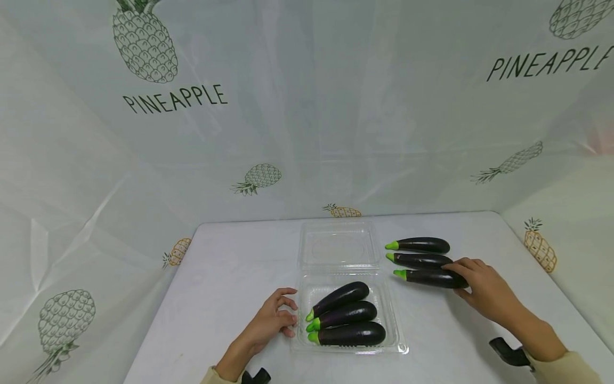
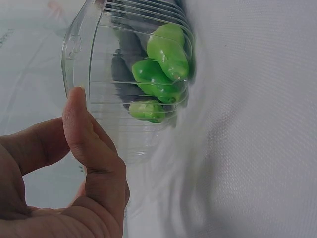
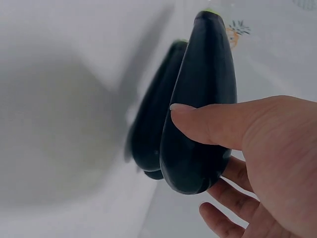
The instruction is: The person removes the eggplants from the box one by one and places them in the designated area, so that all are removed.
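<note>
My right hand (image 1: 486,290) grips the wide end of the nearest eggplant (image 1: 431,278) in a row of three on the right. In the right wrist view the thumb lies across this eggplant (image 3: 202,74), with fingers on its other side. Behind it, another eggplant (image 3: 156,114) is partly hidden. A clear plastic clamshell box (image 1: 395,320) stands unlidded at the middle, holding three eggplants (image 1: 352,334) with green stem ends to the left. Beside the box's left wall is my left hand (image 1: 271,322), loosely bent and holding nothing, a fingertip right at the rim (image 2: 79,79).
The box's clear lid (image 1: 338,245) lies folded back toward the far table edge. Two more eggplants, a far one (image 1: 424,245) and a middle one (image 1: 417,260), lie beyond the gripped one. A pineapple-print sheet (image 1: 307,106) hangs behind the white table (image 1: 230,261).
</note>
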{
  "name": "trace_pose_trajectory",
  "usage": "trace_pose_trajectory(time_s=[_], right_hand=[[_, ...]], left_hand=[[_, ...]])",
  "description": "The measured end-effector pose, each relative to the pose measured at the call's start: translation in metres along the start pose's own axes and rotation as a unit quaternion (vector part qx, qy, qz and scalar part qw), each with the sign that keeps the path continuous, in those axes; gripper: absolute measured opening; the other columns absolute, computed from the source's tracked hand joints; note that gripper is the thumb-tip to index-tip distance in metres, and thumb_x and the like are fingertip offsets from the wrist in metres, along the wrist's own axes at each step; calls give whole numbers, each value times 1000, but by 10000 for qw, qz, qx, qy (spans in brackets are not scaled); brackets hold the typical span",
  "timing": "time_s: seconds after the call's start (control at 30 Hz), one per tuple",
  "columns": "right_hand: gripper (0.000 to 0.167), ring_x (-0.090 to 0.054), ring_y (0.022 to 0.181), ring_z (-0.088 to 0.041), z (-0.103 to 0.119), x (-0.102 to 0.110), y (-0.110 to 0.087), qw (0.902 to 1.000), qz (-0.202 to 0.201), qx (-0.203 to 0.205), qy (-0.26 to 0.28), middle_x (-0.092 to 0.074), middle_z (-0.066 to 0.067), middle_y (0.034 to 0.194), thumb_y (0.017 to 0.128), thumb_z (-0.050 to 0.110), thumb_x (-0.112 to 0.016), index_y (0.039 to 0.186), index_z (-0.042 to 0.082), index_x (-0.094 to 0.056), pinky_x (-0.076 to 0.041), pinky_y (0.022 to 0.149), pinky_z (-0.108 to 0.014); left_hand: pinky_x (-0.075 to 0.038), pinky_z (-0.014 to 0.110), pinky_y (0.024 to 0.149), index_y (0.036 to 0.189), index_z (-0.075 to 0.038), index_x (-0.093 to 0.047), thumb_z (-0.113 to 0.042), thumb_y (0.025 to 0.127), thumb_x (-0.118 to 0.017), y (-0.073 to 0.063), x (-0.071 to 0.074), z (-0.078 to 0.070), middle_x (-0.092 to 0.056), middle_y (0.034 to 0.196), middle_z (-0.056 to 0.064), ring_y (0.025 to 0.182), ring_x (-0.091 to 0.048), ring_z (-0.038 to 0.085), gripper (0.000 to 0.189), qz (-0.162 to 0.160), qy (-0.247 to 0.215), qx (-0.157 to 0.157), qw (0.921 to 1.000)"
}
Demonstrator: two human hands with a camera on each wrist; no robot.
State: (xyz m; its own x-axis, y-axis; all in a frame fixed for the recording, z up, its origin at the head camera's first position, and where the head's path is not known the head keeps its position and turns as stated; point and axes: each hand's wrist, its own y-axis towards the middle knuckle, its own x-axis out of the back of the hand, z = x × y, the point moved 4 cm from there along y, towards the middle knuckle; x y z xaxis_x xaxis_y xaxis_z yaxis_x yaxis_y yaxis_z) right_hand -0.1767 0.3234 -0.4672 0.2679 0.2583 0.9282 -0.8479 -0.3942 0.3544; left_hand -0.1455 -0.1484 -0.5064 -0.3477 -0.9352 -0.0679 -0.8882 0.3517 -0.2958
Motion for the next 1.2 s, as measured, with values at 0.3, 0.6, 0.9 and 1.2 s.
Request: trace_pose_trajectory(time_s=[0.3,0.6,0.9,1.2], right_hand=[[58,-64,105,-49,0,-13,0,9988,415,-254,11,-69,-22,111,65,-1,-96,118,0,-73,-55,82,-67],[60,-64,105,-48,1,-20,3,9994,306,-126,-97,-69,-21,112,65,0,-97,119,0,-71,-55,82,-65],[60,-65,101,-45,3,-24,5,9998,-86,25,-159,-68,-19,108,60,-2,-99,114,1,-71,-56,79,-63],[61,-63,101,-45,1,-29,7,9995,-176,-4,-267,-65,-20,106,59,-3,-99,114,0,-71,-55,78,-62]], left_hand=[[-59,23,59,153,7,-33,9,96,-63,0,0,0,-51,114,12,78,-61,14,65,-21,11,8,10000],[-59,23,59,153,7,-34,9,96,-63,1,1,1,-52,114,12,78,-60,13,65,-44,21,27,10000],[-59,23,59,153,7,-34,9,96,-63,1,0,0,-52,114,12,78,-60,14,64,-47,21,18,10000],[-59,23,59,153,6,-33,9,96,-63,1,0,0,-51,115,12,79,-61,14,65,-63,33,38,10000]])
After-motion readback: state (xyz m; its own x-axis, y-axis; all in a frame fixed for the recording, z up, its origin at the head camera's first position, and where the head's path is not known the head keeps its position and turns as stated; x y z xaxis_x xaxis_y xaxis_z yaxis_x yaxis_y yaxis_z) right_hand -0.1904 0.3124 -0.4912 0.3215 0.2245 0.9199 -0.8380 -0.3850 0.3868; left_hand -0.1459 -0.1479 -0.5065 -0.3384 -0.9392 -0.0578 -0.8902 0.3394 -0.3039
